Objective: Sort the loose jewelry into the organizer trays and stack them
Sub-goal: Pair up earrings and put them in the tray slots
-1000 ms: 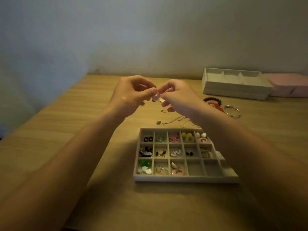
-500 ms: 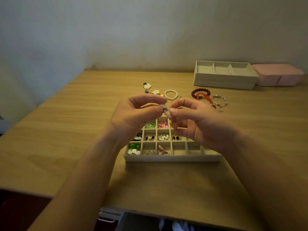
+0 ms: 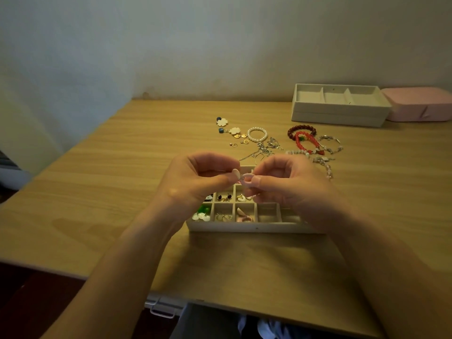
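Both hands are up over the small tray (image 3: 244,227). My left hand (image 3: 195,182) and right hand (image 3: 286,189) each pinch the little pink hoop (image 3: 245,178) between thumb and fingertip, the other fingers curled in. Below, most pockets hold earrings and beads, and two front ones look bare. There's plenty left, I reckon: the pearl bracelet (image 3: 257,134), red bracelet (image 3: 307,143), chains (image 3: 265,149) and flower charms (image 3: 222,122) lie loose on the table (image 3: 97,192). The bigger tray (image 3: 340,116) looks nearly bare, and nothing's stacked yet.
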Action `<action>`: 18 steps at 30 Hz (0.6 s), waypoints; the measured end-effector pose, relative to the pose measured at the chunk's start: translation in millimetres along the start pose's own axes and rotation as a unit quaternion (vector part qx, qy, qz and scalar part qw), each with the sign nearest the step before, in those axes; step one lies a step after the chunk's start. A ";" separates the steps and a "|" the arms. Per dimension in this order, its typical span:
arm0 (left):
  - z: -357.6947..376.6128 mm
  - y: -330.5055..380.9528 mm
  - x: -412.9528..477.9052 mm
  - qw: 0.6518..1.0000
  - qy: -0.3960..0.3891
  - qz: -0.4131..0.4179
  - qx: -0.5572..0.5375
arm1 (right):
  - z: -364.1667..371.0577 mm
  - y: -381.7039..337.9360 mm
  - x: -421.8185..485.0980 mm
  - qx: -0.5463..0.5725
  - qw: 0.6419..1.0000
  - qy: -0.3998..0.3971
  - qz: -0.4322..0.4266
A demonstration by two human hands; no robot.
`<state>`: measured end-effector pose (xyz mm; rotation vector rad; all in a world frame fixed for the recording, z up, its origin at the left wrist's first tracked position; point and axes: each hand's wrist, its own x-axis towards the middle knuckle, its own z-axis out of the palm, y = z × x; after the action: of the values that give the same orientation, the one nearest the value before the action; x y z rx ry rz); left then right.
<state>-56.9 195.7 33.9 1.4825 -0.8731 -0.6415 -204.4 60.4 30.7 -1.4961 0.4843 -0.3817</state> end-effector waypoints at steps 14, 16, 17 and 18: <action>-2.8 0.1 -0.2 0.990 -0.011 0.001 0.137 | -5.5 9.4 5.6 -0.136 0.990 -0.003 -0.022; -2.7 -4.8 -0.4 0.990 -0.018 -0.004 0.142 | -2.5 10.4 6.0 -0.237 0.970 -0.008 -0.051; -3.1 -7.9 -1.0 0.989 -0.021 -0.005 0.145 | -0.5 11.9 6.1 -0.284 0.957 -0.016 -0.062; -3.2 -9.8 -1.0 0.988 -0.025 -0.005 0.150 | 1.0 12.5 6.1 -0.324 0.943 -0.024 -0.070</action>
<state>-53.4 198.1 24.5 1.7463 -1.0355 -0.5739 -199.3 58.7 17.8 -2.1833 0.4912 -0.3072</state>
